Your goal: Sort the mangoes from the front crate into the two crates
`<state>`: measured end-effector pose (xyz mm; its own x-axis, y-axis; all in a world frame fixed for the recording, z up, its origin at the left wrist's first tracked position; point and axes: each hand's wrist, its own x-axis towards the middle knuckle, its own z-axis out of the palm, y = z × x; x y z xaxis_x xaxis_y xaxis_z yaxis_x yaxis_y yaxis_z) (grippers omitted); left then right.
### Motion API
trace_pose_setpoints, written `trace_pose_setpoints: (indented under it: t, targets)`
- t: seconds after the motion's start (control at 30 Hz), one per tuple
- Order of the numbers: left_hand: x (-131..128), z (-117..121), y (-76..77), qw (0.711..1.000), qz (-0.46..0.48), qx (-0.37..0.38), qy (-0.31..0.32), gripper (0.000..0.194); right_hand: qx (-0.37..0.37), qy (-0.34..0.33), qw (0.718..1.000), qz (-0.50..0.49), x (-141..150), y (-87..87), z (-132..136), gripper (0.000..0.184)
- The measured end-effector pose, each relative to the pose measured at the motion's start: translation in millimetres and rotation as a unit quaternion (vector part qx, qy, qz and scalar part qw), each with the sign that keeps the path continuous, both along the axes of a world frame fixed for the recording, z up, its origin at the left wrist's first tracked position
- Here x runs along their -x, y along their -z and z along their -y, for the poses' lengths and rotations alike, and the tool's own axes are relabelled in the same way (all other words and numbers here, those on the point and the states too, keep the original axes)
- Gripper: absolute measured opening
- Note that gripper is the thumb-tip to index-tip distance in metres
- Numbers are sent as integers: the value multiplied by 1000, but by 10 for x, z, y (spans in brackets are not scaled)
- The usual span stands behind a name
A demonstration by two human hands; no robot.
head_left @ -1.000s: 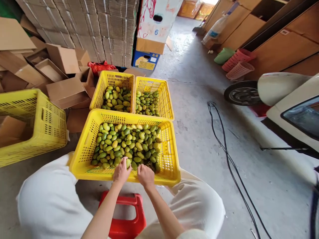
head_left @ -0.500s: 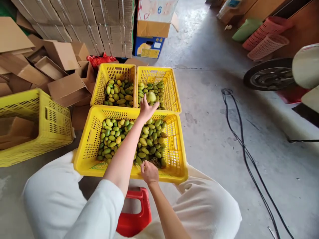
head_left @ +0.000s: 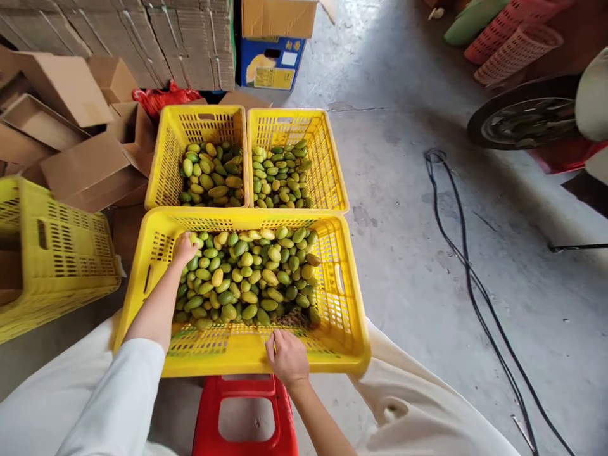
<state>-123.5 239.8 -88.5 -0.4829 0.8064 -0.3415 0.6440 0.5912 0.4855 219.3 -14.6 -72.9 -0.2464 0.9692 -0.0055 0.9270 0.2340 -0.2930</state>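
Observation:
Near the left end of the front yellow crate, my left hand has its fingers closed around a green mango. Many small green and yellow mangoes cover the crate's floor. My right hand lies over the crate's near rim with its fingers curled; whatever is in them is hidden. A brown dry clump lies among the fruit just beyond it. Behind stand two more yellow crates, the left one and the right one, both with mangoes in them.
Cardboard boxes are heaped at the left beside a yellow-green crate. A red stool stands below the front crate. Black cable runs along the floor at the right, near a wheel. A blue box is at the back.
My left hand has moved from above the back right crate, where a mango was leaving its open fingers, to the left of the front crate and closed on another. My right hand stays by the rim.

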Motion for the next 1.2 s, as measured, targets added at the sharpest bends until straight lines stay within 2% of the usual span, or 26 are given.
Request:
trace_pose_setpoints:
  t: [0.13, 0.23, 0.33, 0.43, 0.63, 0.77, 0.87, 0.93, 1.07, 1.2]
  targets:
    - [135, -240, 379, 998, -6, 61, 17, 47, -38, -20, 999, -16, -15, -61, -1, 31]
    - [137, -327, 592, 995, -26, 93, 5, 47, -36, -28, 999, -20, -12, -101, -10, 33]
    - [85, -309, 716, 992, -46, 113, -11, 42, -25, -32, 999, -21, -19, -111, -5, 34]
    - [25, -226, 747, 992, -52, 111, -3, 45, -5, -35, 999, -16, -33, -97, 12, 34]
    - [-60, -44, 578, 992, -58, 100, 51, 53, -3, -28, 999, -15, -30, -51, 28, 33]
    - [-183, 155, 409, 987, -66, 114, 91, 57, 42, -20, 999, -10, -20, -23, 22, 30]
    - [-302, 472, 285, 974, -49, 157, 158, 58, 85, -11, 996, -11, -5, -26, -3, 28]
    - [-359, 751, 198, 966, -32, 183, 177, 57, 105, -1, 994, -11, 14, -43, -27, 28]
    - [-375, 1272, -11, 955, -5, 239, 178, 53, 137, 22, 990, -3, 48, -81, -67, 28]
    - [-449, 1652, -263, 952, 5, 263, 159, 46, 166, 35, 985, 6, 61, -109, -113, 28]
